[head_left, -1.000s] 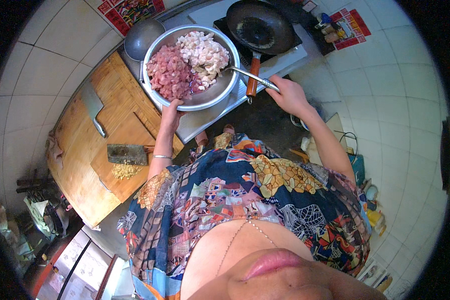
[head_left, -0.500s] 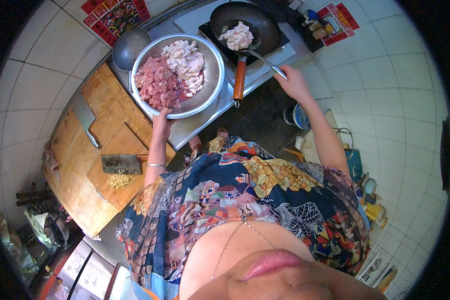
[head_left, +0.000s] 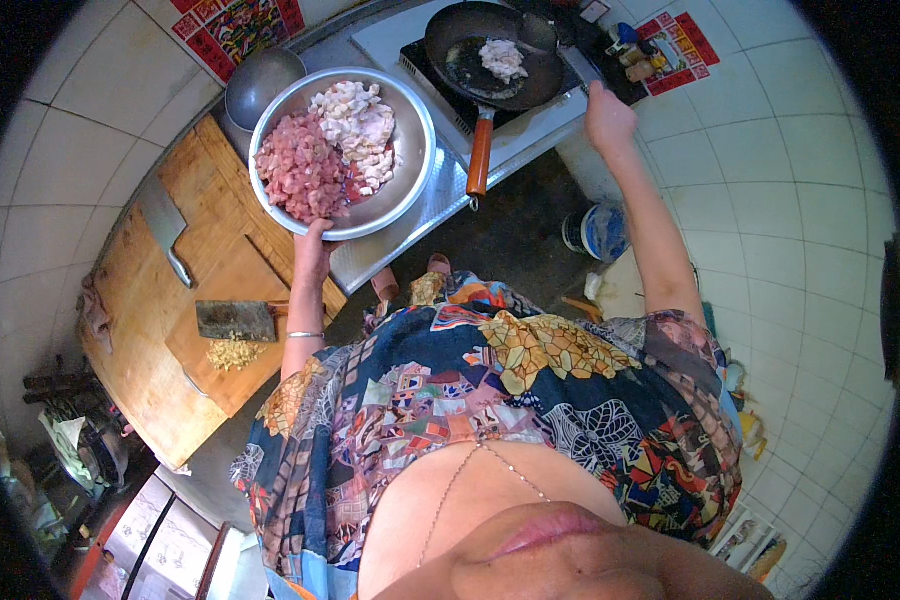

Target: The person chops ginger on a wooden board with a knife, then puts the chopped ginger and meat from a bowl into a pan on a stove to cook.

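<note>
My left hand (head_left: 313,250) grips the near rim of a wide steel basin (head_left: 417,190). Inside it, chopped pink meat (head_left: 298,168) fills the left side and pale diced fat (head_left: 353,122) the right. Over at the stove, my right hand (head_left: 610,122) is closed around the handle of a ladle. The dark ladle head (head_left: 539,34) is at the right side of a black wok (head_left: 460,30). A small heap of pale fat (head_left: 503,61) sits on the wok's oily bottom. The wok's wooden handle (head_left: 480,155) points toward me.
Left of me, a wooden board (head_left: 150,350) bears a knife (head_left: 167,228), a cleaver (head_left: 236,320) and chopped yellowish bits (head_left: 235,352). An empty grey bowl (head_left: 262,88) stands behind the basin. Seasoning jars (head_left: 642,68) stand right of the wok. A bucket (head_left: 602,234) is on the floor.
The fat that lay on the ladle now rests in the wok. My right hand has moved up and right with the ladle, whose head has shifted to the wok's right side.
</note>
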Available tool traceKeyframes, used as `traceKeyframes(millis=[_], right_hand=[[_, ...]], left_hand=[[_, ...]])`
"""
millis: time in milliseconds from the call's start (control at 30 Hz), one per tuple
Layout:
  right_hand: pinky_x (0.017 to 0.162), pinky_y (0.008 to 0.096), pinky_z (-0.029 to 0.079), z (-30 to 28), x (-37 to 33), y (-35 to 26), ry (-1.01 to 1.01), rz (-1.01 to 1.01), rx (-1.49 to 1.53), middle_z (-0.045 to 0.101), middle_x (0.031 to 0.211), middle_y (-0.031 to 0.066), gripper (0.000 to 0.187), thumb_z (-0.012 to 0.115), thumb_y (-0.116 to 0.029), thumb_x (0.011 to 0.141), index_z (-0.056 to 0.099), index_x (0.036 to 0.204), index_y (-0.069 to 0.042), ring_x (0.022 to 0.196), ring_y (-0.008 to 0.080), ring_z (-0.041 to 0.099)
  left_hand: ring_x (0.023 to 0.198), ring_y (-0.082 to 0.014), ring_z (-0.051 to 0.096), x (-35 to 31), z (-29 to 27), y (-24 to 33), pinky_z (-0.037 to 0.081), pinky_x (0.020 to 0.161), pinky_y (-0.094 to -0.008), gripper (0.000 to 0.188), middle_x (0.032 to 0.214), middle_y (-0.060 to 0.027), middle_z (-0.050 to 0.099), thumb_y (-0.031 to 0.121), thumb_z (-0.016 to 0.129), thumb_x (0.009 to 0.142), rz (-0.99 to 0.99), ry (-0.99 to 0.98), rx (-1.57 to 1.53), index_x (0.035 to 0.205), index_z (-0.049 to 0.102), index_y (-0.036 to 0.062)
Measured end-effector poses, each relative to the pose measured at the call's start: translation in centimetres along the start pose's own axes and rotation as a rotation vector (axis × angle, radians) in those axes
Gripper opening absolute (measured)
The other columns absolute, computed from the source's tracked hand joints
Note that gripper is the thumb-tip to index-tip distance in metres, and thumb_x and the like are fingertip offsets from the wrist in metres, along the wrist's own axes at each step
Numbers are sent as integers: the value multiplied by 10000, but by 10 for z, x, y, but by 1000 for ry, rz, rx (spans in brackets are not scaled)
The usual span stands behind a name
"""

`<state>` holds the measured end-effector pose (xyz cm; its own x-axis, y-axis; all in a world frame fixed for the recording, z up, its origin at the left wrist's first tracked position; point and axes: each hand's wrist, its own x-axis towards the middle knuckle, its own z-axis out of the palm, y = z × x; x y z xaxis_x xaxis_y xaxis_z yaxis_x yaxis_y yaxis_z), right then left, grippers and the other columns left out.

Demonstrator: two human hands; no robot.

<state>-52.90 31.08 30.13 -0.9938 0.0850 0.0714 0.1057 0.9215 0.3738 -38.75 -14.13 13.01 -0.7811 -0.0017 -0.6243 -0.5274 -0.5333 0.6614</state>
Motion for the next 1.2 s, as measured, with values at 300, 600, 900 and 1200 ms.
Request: traceKeyframes(millis=[300, 600, 900, 1200], right_hand=[[733, 458, 479, 0, -20, 10, -139, 57, 375, 630, 926, 194, 276, 547, -245, 814, 566, 1022, -64, 878, 373, 600], [738, 431, 470, -85, -81, -79, -544, -335, 715, 627, 895, 194, 280, 571, -258, 805, 604, 965, -31, 863, 373, 592], [669, 410, 456, -118, -36, -122, -708, -544, 373, 610, 774, 208, 295, 575, -264, 781, 620, 880, 10, 758, 355, 596], [677, 438, 464, -94, -43, -137, -563, -535, 385, 616, 786, 187, 252, 566, -255, 794, 612, 857, -16, 781, 367, 594]], left_hand=[[751, -213, 589, -1, 4, 5, 551, 666, -376, 309, 880, -84, 546, 88, 531, 755, 2, -66, 34, 1035, 455, -17], [772, -209, 592, 6, -3, 1, 535, 653, -376, 337, 905, -96, 570, 76, 527, 738, 11, -37, 70, 1058, 470, -13], [812, -220, 601, 13, -7, -7, 545, 684, -386, 378, 959, -95, 578, 67, 510, 765, 40, -42, 164, 1131, 457, -12], [806, -203, 583, 13, 2, -7, 535, 682, -370, 352, 927, -76, 565, 87, 544, 731, 109, -34, 212, 1063, 482, -14]])
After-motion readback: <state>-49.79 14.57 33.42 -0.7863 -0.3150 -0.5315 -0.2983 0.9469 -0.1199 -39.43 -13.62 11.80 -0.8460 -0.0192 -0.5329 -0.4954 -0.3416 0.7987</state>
